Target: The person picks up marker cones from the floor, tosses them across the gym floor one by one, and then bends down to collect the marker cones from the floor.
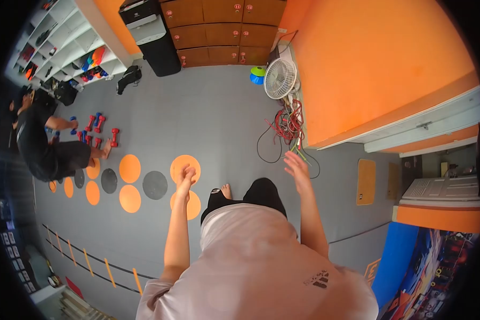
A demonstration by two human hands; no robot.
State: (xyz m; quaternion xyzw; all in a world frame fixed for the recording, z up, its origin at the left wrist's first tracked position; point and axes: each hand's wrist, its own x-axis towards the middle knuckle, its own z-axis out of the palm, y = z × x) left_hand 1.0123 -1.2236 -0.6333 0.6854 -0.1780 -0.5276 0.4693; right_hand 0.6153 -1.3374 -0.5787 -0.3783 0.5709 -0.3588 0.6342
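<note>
My left hand [184, 180] is held out in the air at mid-view, with nothing in it and its fingers loosely bent and apart. Behind it in the picture lie an orange floor circle [184, 160] and a dark grey circle [155, 185]. On the other side of my body, my right hand [298, 170] is raised with spread fingers and holds nothing. Nearest to it in view is a tangle of red and black cords [289, 124] on the floor by the wall. One of my bare feet [226, 191] shows below the black shorts [262, 194].
A fan [280, 78] and stacked green and blue cones [257, 75] stand near the orange wall. At left, a person [40, 138] bends beside red and blue dumbbells [100, 124]. Lockers [208, 35], a water dispenser [152, 37] and white shelves [72, 37] line the back.
</note>
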